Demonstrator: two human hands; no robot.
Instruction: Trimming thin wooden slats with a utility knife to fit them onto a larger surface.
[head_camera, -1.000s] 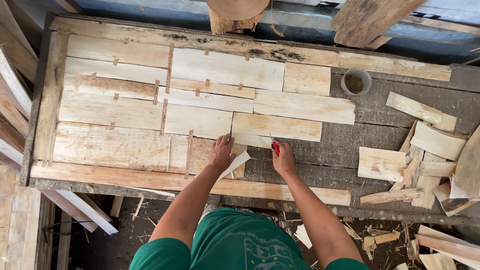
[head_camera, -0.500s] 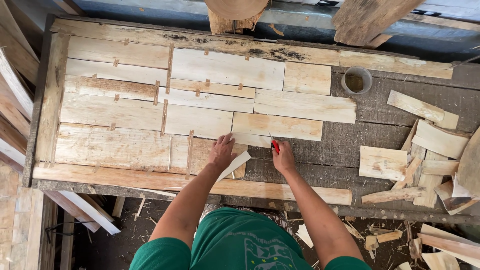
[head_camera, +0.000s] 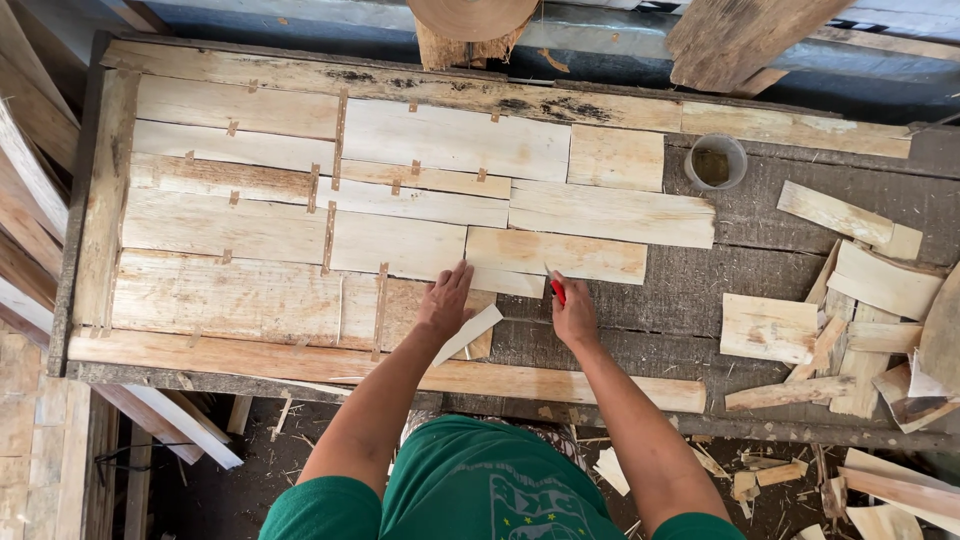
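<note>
**Two hands at the edge of a patchwork of wood slats**

From the head camera we look straight down on a workbench (head_camera: 700, 290) of dark, weathered planks. Most of its left and middle is covered by pale wood slats (head_camera: 300, 230) laid flat, edge to edge in rows, with small wooden tabs at several joints.

Our left hand (head_camera: 445, 300) lies palm down at about 6 o'clock of the slat field, fingers spread a little apart and pressing on the lower slats. Under it, toward 4 o'clock, a thin light sliver of wood (head_camera: 470, 332) sticks out at a slant; it touches the hand, though we cannot tell whether the thumb pins it.

Our right hand (head_camera: 575, 315) sits just beside it, at 3 o'clock from the left. Its fingers are closed together around a small red-handled tool (head_camera: 556, 290), whose tip points toward 11 o'clock and meets the lower edge of a short slat (head_camera: 555, 255).

At 1 o'clock of the hands a small round container (head_camera: 716, 162) stands on the bench. At 3 o'clock, well apart, loose wood offcuts (head_camera: 850, 320) lie in a heap.
</note>
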